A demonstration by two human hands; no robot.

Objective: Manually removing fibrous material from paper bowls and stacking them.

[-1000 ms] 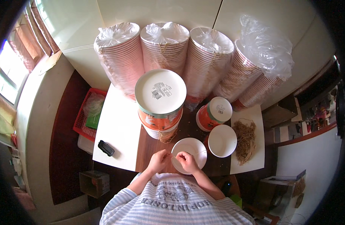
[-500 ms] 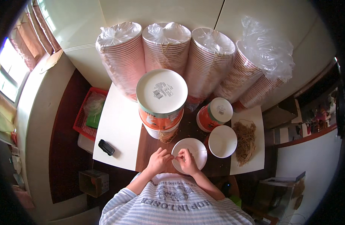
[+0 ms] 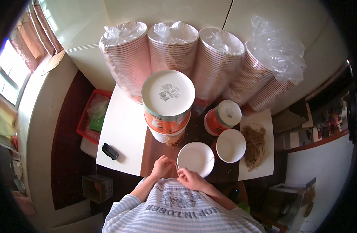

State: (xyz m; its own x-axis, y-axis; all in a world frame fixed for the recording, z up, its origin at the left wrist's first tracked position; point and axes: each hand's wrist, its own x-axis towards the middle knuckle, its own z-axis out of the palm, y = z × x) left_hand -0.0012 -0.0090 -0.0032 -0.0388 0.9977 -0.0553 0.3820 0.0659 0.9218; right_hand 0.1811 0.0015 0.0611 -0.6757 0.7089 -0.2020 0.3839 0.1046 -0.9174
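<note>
My left hand (image 3: 162, 167) is closed in a pinch at the near edge of the table, just left of an open white paper tub (image 3: 195, 157). Lower and to its right, my right hand (image 3: 190, 179) is pinched too, in front of that tub. A thin brownish strand (image 3: 175, 165) runs between the fingertips of both hands; it resembles the fibre in the brown raffia pile (image 3: 254, 146). Another open white tub (image 3: 230, 146) stands beside the first, and an orange upside-down tub (image 3: 215, 122) is behind it.
A taller upside-down tub stack (image 3: 166, 123), with raffia strands at its side, stands left of centre. Several bagged stacks of paper tubs (image 3: 126, 62) line the wall. A black object (image 3: 110, 152) lies on the left white surface. Beyond it is a red basket (image 3: 85, 128).
My right hand has moved down toward me, away from over the white tub. My left hand has shifted slightly left, and the strand now shows between them.
</note>
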